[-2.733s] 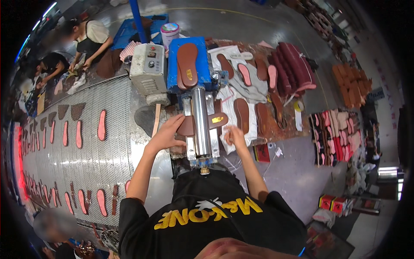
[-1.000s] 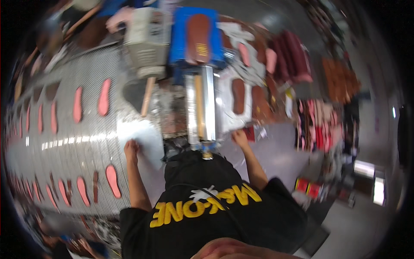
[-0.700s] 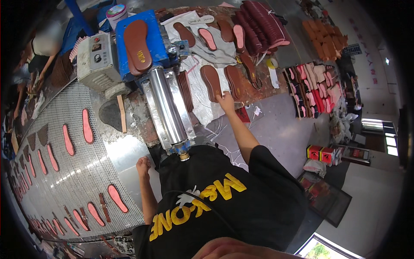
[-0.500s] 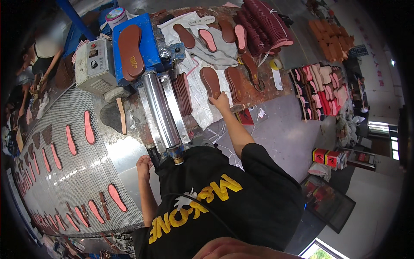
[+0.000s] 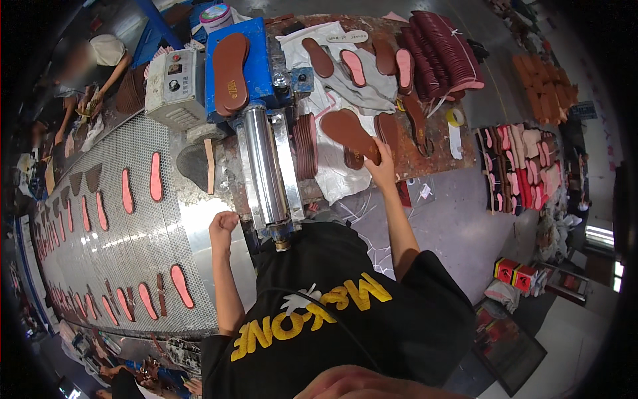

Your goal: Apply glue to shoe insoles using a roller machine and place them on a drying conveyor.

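My right hand (image 5: 381, 165) grips a brown insole (image 5: 349, 133) by its heel end, tilted above the white sheet (image 5: 342, 183) on the bench. Beneath and beside it lie more brown insoles (image 5: 387, 130), partly covered. My left hand (image 5: 223, 229) is curled closed beside the near end of a shiny metal roller (image 5: 262, 166), with nothing visible in its fingers. Behind the roller, another brown insole (image 5: 230, 76) rests on a blue machine housing (image 5: 260, 50). A row of brown insoles (image 5: 305, 146) stands on edge just right of the roller.
Pink-topped insoles (image 5: 156, 176) lie spread over a perforated metal conveyor (image 5: 139, 246) at left. A grey control box (image 5: 174, 93) stands by the machine. Bundled maroon insoles (image 5: 438, 56), scissors (image 5: 424, 143) and a tape roll (image 5: 456, 118) lie on the right. Another person (image 5: 100, 66) works at far left.
My right hand has lifted an insole off the white sheet and tilted it, toe end toward the left. My left hand stays curled near the roller's end. The whole view has shifted.
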`<state>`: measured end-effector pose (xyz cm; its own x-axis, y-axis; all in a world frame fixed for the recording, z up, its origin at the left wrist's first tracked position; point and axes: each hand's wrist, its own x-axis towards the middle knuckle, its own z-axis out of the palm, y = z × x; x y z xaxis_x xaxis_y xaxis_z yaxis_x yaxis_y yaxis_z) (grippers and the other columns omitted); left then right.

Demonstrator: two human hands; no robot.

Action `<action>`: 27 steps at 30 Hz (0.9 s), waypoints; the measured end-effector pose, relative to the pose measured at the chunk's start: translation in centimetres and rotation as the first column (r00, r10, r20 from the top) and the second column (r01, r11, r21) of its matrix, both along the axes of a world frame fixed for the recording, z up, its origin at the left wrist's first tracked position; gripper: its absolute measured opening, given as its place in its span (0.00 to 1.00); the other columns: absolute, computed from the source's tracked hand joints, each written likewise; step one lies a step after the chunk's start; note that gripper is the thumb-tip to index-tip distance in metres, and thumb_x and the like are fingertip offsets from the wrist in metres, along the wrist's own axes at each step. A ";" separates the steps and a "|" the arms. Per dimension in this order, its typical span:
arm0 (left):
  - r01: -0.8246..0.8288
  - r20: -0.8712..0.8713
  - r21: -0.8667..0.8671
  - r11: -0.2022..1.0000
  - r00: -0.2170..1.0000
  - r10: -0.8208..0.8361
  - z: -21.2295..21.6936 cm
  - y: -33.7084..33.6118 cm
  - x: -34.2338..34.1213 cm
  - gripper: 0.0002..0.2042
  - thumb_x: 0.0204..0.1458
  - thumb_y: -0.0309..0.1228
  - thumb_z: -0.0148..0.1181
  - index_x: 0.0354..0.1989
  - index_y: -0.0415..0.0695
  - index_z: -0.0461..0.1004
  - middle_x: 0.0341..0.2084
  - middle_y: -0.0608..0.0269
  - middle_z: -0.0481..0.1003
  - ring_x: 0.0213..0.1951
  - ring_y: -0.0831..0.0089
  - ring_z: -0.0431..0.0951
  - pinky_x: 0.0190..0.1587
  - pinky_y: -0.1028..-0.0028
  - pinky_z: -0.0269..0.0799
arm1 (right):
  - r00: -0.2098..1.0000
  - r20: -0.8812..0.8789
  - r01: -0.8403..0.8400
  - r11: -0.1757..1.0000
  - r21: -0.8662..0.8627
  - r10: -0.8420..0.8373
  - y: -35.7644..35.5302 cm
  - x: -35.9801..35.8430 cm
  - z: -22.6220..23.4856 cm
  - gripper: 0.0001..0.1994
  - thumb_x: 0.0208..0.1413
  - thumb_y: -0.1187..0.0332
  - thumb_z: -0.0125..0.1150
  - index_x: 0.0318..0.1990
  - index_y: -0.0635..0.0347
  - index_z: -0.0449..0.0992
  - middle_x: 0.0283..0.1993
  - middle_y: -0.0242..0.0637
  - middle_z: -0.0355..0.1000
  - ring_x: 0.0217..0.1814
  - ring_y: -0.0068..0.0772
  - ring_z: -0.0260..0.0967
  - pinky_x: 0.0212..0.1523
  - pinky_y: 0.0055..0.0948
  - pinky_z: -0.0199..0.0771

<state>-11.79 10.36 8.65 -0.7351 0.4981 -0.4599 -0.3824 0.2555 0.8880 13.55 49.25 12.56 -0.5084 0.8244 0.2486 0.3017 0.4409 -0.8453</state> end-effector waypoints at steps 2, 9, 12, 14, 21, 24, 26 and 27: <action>0.087 -0.149 -0.034 0.996 0.985 -0.091 2.8 1.7 -1.7 0.12 0.46 0.16 0.52 0.40 0.37 0.69 0.34 0.62 0.73 0.38 0.77 0.73 0.42 0.80 0.68 | 0.977 0.097 -0.194 0.980 0.049 0.188 -0.9 -0.2 3.2 0.29 0.34 0.75 0.55 0.52 0.63 0.65 0.45 0.45 0.63 0.48 0.43 0.62 0.50 0.31 0.62; 0.493 -0.487 -0.162 0.855 0.714 -0.503 12.2 8.5 -5.3 0.29 0.37 0.20 0.61 0.53 0.41 0.64 0.53 0.56 0.64 0.56 0.65 0.62 0.56 0.71 0.59 | 0.879 0.181 -0.457 0.888 0.056 0.441 -6.8 -7.1 6.7 0.29 0.34 0.74 0.54 0.52 0.64 0.64 0.48 0.48 0.62 0.52 0.48 0.58 0.53 0.36 0.60; 0.636 -0.676 -0.345 0.690 0.341 -0.653 14.3 9.9 -5.7 0.39 0.27 0.24 0.67 0.56 0.42 0.60 0.56 0.51 0.60 0.58 0.56 0.59 0.57 0.66 0.57 | 0.906 0.085 -0.419 0.907 0.029 0.416 -8.9 -8.0 5.9 0.32 0.38 0.74 0.56 0.57 0.62 0.57 0.50 0.49 0.59 0.51 0.50 0.59 0.53 0.34 0.60; 0.598 -0.699 -0.366 0.713 0.329 -0.635 14.9 10.1 -5.6 0.39 0.25 0.26 0.69 0.54 0.40 0.61 0.53 0.51 0.61 0.56 0.54 0.60 0.57 0.66 0.57 | 0.908 0.101 -0.411 0.911 0.035 0.406 -9.5 -7.3 4.2 0.33 0.39 0.75 0.56 0.58 0.61 0.56 0.51 0.49 0.58 0.51 0.47 0.59 0.51 0.34 0.63; 0.305 -0.754 -0.544 0.781 0.231 -0.615 13.3 6.9 -7.7 0.35 0.24 0.26 0.69 0.49 0.43 0.62 0.50 0.57 0.63 0.53 0.56 0.61 0.53 0.61 0.55 | 0.929 0.238 -0.209 0.932 -0.297 0.285 -10.8 -0.2 -8.3 0.16 0.42 0.74 0.56 0.42 0.64 0.69 0.26 0.40 0.67 0.30 0.36 0.68 0.36 0.29 0.68; 0.246 -0.745 -0.551 0.797 0.285 -0.603 10.5 4.5 -9.1 0.36 0.23 0.25 0.69 0.48 0.45 0.62 0.48 0.58 0.64 0.50 0.54 0.62 0.52 0.62 0.58 | 0.842 0.339 -0.234 0.851 -0.470 0.419 -11.4 3.4 -13.9 0.12 0.46 0.72 0.55 0.38 0.67 0.71 0.29 0.39 0.72 0.34 0.27 0.70 0.38 0.26 0.69; 0.316 -0.657 -0.498 0.808 0.471 -0.589 7.7 2.6 -9.9 0.37 0.21 0.24 0.69 0.48 0.45 0.62 0.46 0.56 0.65 0.47 0.54 0.64 0.50 0.64 0.60 | 0.747 0.474 -0.143 0.810 -0.568 0.465 -11.3 5.3 -17.1 0.10 0.47 0.70 0.56 0.34 0.67 0.72 0.27 0.37 0.71 0.31 0.24 0.68 0.35 0.26 0.68; 0.351 -0.548 -0.364 0.863 0.668 -0.503 5.9 1.6 -9.8 0.36 0.22 0.24 0.70 0.49 0.45 0.62 0.44 0.57 0.66 0.44 0.58 0.65 0.48 0.66 0.63 | 0.732 0.486 -0.096 0.779 -0.620 0.477 -11.4 6.0 -18.5 0.08 0.45 0.70 0.55 0.30 0.66 0.72 0.23 0.39 0.69 0.27 0.26 0.66 0.30 0.29 0.66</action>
